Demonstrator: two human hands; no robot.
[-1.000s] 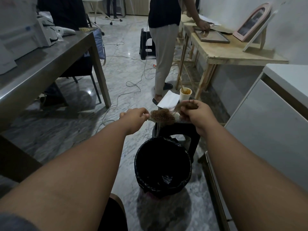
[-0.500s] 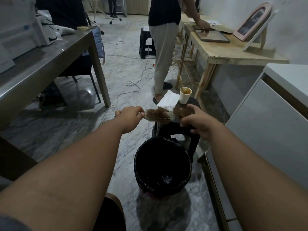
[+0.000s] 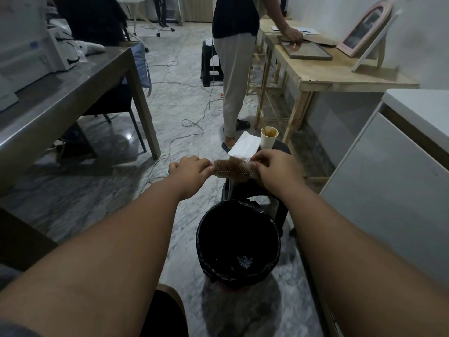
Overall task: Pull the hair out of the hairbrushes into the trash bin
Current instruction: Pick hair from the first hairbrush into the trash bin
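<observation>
Fingers of the left hand [image 3: 192, 171] curl tight around one end of the single hairbrush [image 3: 232, 169], while the right hand [image 3: 274, 170] has its fingers pinched into the brown hair [image 3: 228, 164] matted over the bristles at the other end. One trash bin [image 3: 239, 242], lined with a black bag, stands on the floor below and nearer than the brush. Beyond the bin sits one dark stool [image 3: 283, 148], and on it are one white paper sheet [image 3: 244, 144] and one paper cup [image 3: 269, 137]. The brush is held in the air above the stool's near edge.
</observation>
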